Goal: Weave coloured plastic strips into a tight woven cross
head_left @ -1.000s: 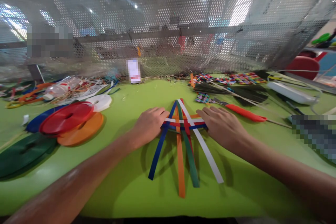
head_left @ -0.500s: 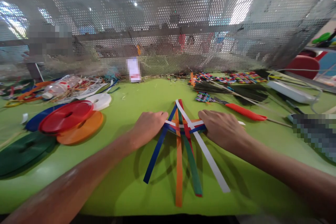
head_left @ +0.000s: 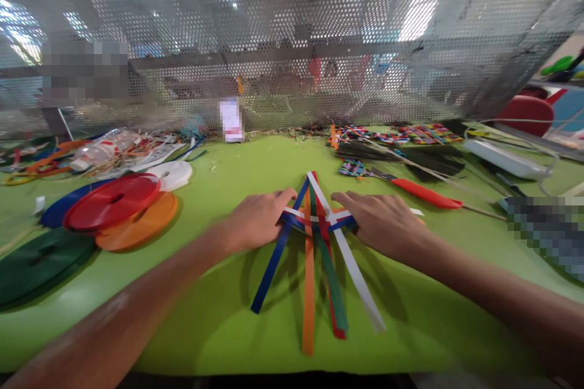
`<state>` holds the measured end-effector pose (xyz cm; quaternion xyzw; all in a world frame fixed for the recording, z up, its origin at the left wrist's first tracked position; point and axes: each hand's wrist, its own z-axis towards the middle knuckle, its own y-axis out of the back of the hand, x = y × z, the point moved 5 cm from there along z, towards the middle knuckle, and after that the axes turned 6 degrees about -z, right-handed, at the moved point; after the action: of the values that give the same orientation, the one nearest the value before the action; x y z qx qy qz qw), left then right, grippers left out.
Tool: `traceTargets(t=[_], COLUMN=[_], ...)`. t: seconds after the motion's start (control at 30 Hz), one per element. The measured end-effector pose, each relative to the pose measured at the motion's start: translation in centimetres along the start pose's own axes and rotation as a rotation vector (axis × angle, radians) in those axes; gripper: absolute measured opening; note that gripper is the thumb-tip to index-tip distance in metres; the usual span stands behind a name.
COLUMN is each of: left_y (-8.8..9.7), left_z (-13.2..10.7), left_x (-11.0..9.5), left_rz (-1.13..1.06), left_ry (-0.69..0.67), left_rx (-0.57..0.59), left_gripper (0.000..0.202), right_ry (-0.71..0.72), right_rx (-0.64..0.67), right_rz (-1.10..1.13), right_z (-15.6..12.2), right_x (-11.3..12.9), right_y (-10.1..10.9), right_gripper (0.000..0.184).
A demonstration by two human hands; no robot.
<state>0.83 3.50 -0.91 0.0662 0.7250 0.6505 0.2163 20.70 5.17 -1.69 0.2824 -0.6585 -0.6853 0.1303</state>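
Observation:
A small weave of coloured ribbon strips [head_left: 314, 219] is held above the green table between my hands. Blue, orange, green, red and white strips fan down toward me from a narrow top, and white, red and blue strips cross them. My left hand [head_left: 260, 219] is closed on the left side of the crossing strips, its thumb and forefinger near the blue strip [head_left: 269, 273]. On the other side my right hand [head_left: 381, 219] grips the right ends, with a forefinger stretched toward the white strip [head_left: 358, 276]. The fingertips under the weave are hidden.
Ribbon rolls lie at left: red [head_left: 114, 197], orange [head_left: 150, 225], blue [head_left: 59, 209], white [head_left: 176, 176] and green [head_left: 45, 267]. A plastic bottle [head_left: 107, 146] rests behind them. Red-handled scissors or a knife [head_left: 424, 193] lies at right. A perforated metal screen [head_left: 292, 42] stands behind.
My right hand has shifted slightly left, its forefinger now reaching closer to the weave's middle. The hanging strip ends have swung a little, the white one leftward.

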Motion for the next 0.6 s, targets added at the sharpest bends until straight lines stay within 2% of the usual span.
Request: traceTargets(t=[0.1, 0.17, 0.23, 0.4, 0.6], left_y=[0.48, 0.58, 0.52, 0.36, 0.39], left_z=[0.14, 0.18, 0.17, 0.16, 0.31], left_x=[0.67, 0.73, 0.69, 0.49, 0.25], left_rz=[-0.129, -0.176, -0.162, -0.072, -0.078], left_ry=[-0.022, -0.093, -0.135, -0.097, -0.113], left_rx=[0.023, 0.046, 0.068, 0.077, 0.052], left_gripper=[0.053, 0.057, 0.054, 0.038, 0.043], right_ry=[0.091, 0.122, 0.142, 0.171, 0.16], right_rx=[0.004, 0.042, 0.058, 0.054, 0.045], right_rz=[0.046, 0.072, 0.085, 0.115, 0.121], right_z=[0.01, 0.01, 0.05, 0.33, 0.6], right_x=[0.25, 0.28, 0.21, -0.03, -0.17], right_y=[-0.13, -0.3, -0.45, -0.62, -0.79], right_gripper=[0.068, 0.07, 0.066, 0.065, 0.069])
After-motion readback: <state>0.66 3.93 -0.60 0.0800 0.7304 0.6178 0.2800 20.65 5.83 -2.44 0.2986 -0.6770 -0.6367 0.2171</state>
